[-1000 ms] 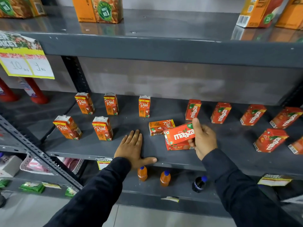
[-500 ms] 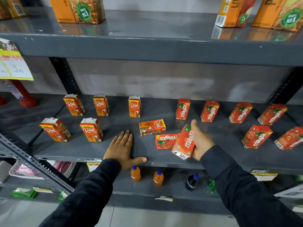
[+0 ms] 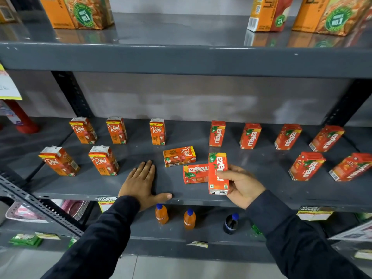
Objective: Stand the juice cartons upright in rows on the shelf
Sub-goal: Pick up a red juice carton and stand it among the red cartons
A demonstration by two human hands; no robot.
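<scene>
My right hand (image 3: 242,183) grips a red Maaza carton (image 3: 218,173), held upright just above the front of the grey middle shelf (image 3: 90,184). Behind it another Maaza carton (image 3: 194,173) lies flat, and a Real carton (image 3: 179,156) lies flat a little further back. Several orange Real cartons (image 3: 103,160) stand upright in two rows on the left. Several Maaza cartons (image 3: 250,135) stand upright on the right. My left hand (image 3: 142,183) rests flat on the shelf with its fingers spread, holding nothing.
The upper shelf (image 3: 181,59) carries big orange cartons (image 3: 80,12) overhead. Below, two orange bottles (image 3: 161,214) and a dark bottle (image 3: 230,223) stand near the lower shelf's front. A slotted upright (image 3: 70,93) and a red bottle (image 3: 21,119) are at left.
My right hand has turned the Maaza carton from lying sideways to upright and brought it slightly toward the shelf's front. My left hand stays flat on the shelf.
</scene>
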